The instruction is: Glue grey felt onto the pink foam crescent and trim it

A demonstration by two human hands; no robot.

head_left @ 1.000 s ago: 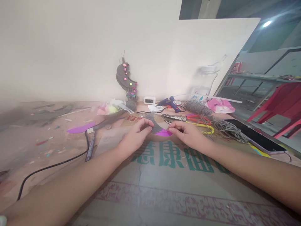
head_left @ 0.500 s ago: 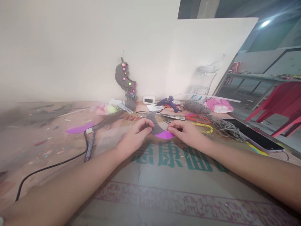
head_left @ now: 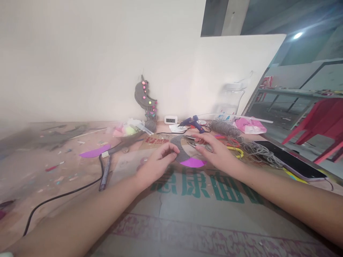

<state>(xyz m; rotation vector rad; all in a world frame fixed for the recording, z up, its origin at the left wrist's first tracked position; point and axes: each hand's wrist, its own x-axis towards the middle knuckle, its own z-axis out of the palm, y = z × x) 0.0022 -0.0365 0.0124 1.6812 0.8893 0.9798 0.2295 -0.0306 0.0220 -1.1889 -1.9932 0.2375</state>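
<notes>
Crescent (head_left: 180, 147), grey with a purple lower end (head_left: 193, 163), lies over the cardboard (head_left: 171, 214) in the middle of the work area, between the two hands. Left hand (head_left: 160, 160) pinches its left edge between thumb and forefinger, other fingers curled in; likely held at the rim to steady the piece while leaving most of its face uncovered. Right hand (head_left: 215, 151) is just right of the crescent, thumb and forefinger apart at the metal blades (head_left: 190, 137) on its far right side; whether they close on the metal, cannot tell. Glue gun (head_left: 195, 124) and grey yarn (head_left: 225, 128) lie just beyond, presumably set there to be within easy reach. Against the far wall, a dark moon ornament (head_left: 144, 96) with bright round beads, perhaps put in sight as a pattern. Materials: the crescent's grey face is finely ridged, looks like closely laid yarn; its purple end is smooth, flat and round-edged, resembling the loose purple piece (head_left: 95, 151) far left. Cardboard is brown and printed with green characters; yarn is loosely coiled, soft-looking; blades are shiny and narrow.
</notes>
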